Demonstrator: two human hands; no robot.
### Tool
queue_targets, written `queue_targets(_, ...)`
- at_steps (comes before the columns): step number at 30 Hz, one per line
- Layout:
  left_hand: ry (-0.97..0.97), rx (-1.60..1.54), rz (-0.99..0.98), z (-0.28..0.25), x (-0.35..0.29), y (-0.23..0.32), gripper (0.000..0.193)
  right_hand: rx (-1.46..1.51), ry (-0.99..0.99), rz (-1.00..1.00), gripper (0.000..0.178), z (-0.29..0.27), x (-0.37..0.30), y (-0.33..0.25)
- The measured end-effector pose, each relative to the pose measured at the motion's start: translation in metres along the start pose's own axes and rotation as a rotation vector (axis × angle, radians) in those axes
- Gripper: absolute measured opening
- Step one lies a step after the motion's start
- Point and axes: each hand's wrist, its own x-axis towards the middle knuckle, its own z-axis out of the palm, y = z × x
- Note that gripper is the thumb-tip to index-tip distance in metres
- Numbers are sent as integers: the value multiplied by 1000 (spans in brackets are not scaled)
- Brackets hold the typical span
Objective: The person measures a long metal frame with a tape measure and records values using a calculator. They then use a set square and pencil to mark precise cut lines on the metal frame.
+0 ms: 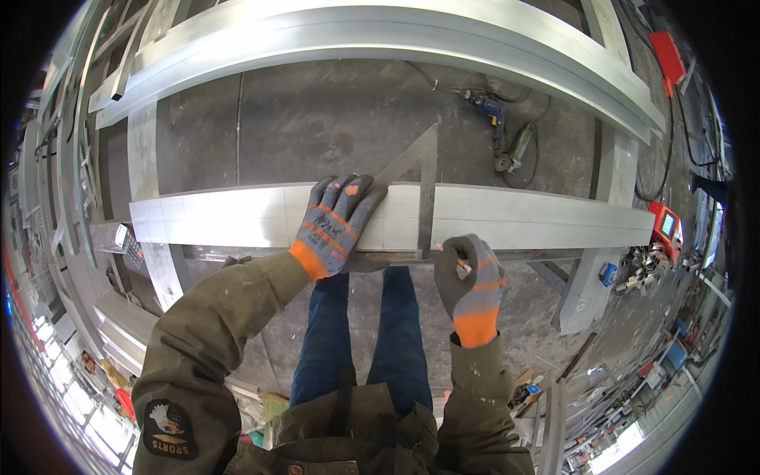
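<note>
A long silver metal profile lies across in front of me. Over it rests a metal set square, one edge running straight across the profile and its pointed corner reaching past the far edge. My left hand, in a grey glove with orange bands, grips the set square at its left side against the profile. The thumb is out of sight. Just right of the square and near the profile's front edge, my gloved right hand is closed in a pinch around a thin pencil-like stick, mostly hidden by the fingers.
More silver profiles span the far side. On the floor beyond lie a blue drill and an angle grinder. A calculator sits at the left end, a red device with a screen at the right, beside a blue tape measure.
</note>
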Motion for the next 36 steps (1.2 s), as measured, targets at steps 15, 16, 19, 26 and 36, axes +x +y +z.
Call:
queue_targets(15,13,131,83,16,34,36,90,478,360,362,18,-29,-29,75)
queue_targets(16,7,107,73,19,36,39,88,496,365,337,18,-30,-26,77)
queue_targets(19,2,111,61,24,41,43,95,432,387,309,18,-29,-18,79)
queue_targets(26,10,93,25,22,41,45,120,422,255,237,18,-22,-14,74)
queue_targets(36,-26,116,-3,16,45,50,116,375,232,171,17,-21,-12,69)
